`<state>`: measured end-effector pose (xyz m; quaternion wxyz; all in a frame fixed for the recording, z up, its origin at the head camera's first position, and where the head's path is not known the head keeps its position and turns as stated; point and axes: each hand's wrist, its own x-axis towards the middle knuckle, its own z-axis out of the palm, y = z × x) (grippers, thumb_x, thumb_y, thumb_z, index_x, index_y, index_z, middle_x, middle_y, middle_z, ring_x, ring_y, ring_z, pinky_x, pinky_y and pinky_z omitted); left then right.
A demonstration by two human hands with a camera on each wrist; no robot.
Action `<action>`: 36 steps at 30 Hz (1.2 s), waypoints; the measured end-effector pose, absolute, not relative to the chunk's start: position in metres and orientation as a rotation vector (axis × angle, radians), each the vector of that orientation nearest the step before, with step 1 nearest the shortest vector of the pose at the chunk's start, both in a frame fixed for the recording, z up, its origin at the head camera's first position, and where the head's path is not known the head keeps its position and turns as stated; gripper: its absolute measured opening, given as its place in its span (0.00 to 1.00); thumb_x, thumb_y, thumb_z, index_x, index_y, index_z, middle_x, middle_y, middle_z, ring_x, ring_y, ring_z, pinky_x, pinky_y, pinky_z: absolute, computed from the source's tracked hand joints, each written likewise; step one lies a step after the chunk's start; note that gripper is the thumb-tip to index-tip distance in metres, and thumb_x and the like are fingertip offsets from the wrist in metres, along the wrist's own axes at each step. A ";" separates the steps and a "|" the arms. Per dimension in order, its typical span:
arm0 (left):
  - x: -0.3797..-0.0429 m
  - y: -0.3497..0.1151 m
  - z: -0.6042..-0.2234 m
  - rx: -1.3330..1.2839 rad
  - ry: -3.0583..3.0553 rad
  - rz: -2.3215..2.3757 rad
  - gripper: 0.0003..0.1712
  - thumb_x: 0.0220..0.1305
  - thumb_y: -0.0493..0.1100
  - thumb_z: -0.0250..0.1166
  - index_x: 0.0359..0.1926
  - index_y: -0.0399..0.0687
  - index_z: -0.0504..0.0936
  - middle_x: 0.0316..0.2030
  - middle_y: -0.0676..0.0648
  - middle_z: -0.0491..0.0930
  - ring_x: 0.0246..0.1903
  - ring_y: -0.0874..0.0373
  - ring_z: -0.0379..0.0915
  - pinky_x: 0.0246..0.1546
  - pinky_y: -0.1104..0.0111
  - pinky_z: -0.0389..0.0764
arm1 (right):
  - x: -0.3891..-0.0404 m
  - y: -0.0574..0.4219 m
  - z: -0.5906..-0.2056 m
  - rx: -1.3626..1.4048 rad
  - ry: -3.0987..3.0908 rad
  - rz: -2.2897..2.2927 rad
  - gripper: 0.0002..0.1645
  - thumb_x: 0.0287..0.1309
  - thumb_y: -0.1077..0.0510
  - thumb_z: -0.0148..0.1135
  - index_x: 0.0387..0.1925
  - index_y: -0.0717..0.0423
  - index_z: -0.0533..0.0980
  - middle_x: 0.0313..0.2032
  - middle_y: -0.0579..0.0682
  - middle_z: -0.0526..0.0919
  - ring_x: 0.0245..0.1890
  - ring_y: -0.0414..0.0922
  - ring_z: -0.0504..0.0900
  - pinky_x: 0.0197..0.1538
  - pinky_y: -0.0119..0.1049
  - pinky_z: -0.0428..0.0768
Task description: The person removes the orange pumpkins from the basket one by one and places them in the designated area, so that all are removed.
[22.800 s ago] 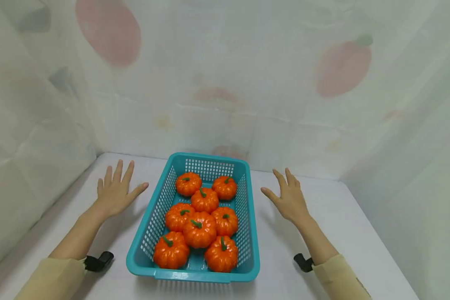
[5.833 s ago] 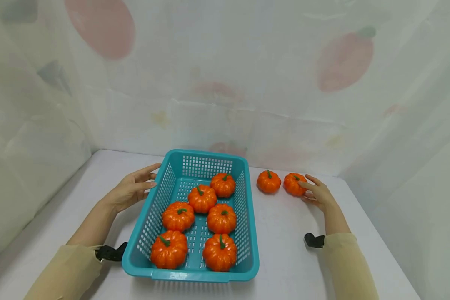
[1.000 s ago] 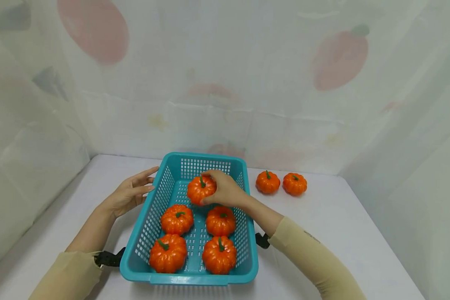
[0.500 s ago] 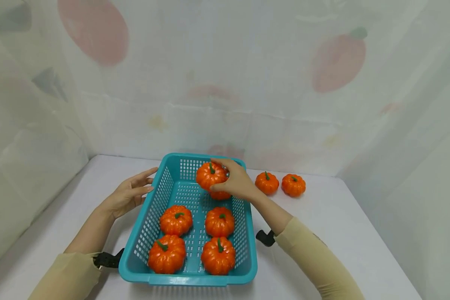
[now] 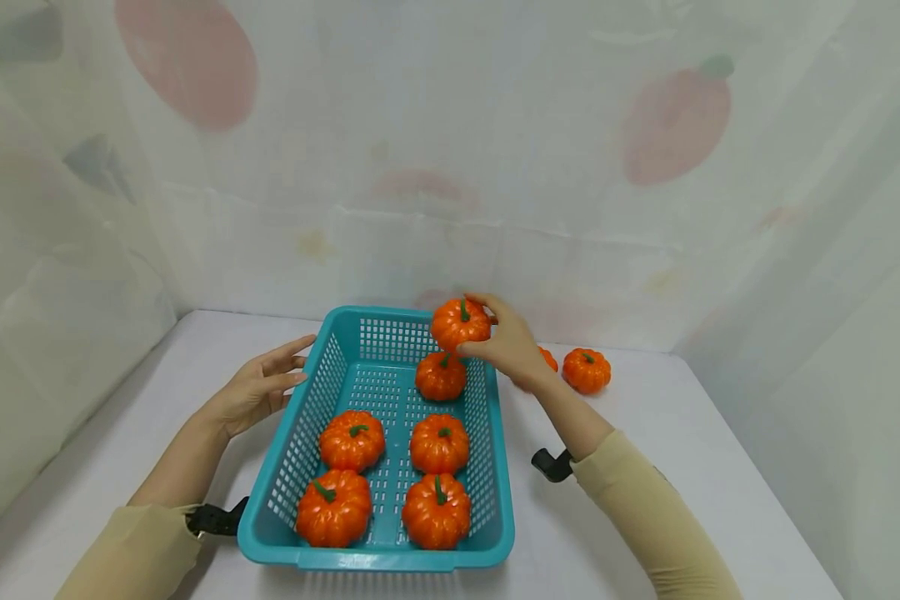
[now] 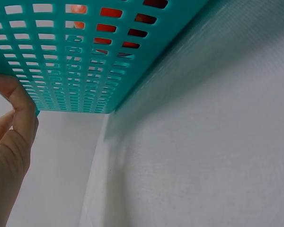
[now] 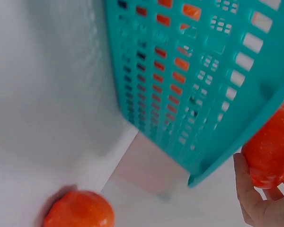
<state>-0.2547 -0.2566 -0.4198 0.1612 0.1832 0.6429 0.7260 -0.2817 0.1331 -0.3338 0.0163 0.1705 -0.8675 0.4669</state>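
Observation:
My right hand (image 5: 512, 343) grips an orange toy pumpkin (image 5: 456, 323) with a green stem, raised over the back right rim of a turquoise plastic basket (image 5: 378, 560). In the right wrist view the same pumpkin (image 7: 270, 149) rests between thumb and fingers, above the basket's rim. Inside the basket sit several similar pumpkins, including a back one (image 5: 440, 379) just below the held one. My left hand (image 5: 251, 390) stays at the basket's left side, its relaxed fingers right at the rim. The left wrist view shows that hand (image 6: 16, 123) beside the perforated wall.
On the white table (image 5: 645, 467), to the basket's right, lie two more pumpkins. One (image 5: 587, 371) is in full view; the other (image 5: 548, 359) is mostly hidden behind my right hand. A pale printed curtain (image 5: 570, 167) encloses the table at the back and sides.
Over the last second my right hand has lifted the pumpkin from the basket's middle and carried it up and right to the rim. Earlier, two pumpkins moved from basket to table.

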 end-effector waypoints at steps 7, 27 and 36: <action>-0.256 -0.256 -0.420 0.533 1.842 2.059 0.38 0.74 0.32 0.49 0.79 0.44 0.43 0.54 0.50 0.73 0.44 0.62 0.84 0.43 0.66 0.88 | -0.285 0.161 -0.332 0.423 -2.678 1.416 0.46 0.50 0.53 0.71 0.71 0.46 0.62 0.70 0.49 0.68 0.66 0.59 0.69 0.61 0.55 0.79; -0.255 -0.256 -0.420 0.542 1.835 2.063 0.38 0.74 0.32 0.49 0.79 0.44 0.43 0.54 0.50 0.73 0.45 0.61 0.83 0.44 0.66 0.87 | -0.296 0.250 -0.335 0.057 -2.622 1.424 0.46 0.55 0.52 0.68 0.73 0.44 0.60 0.75 0.50 0.59 0.64 0.58 0.67 0.57 0.46 0.78; -0.253 -0.256 -0.419 0.530 1.836 2.067 0.38 0.74 0.31 0.48 0.79 0.45 0.43 0.53 0.50 0.73 0.44 0.62 0.83 0.44 0.66 0.87 | -0.295 0.282 -0.343 -0.105 -2.574 1.383 0.46 0.56 0.54 0.64 0.74 0.49 0.58 0.75 0.57 0.58 0.64 0.60 0.69 0.64 0.51 0.74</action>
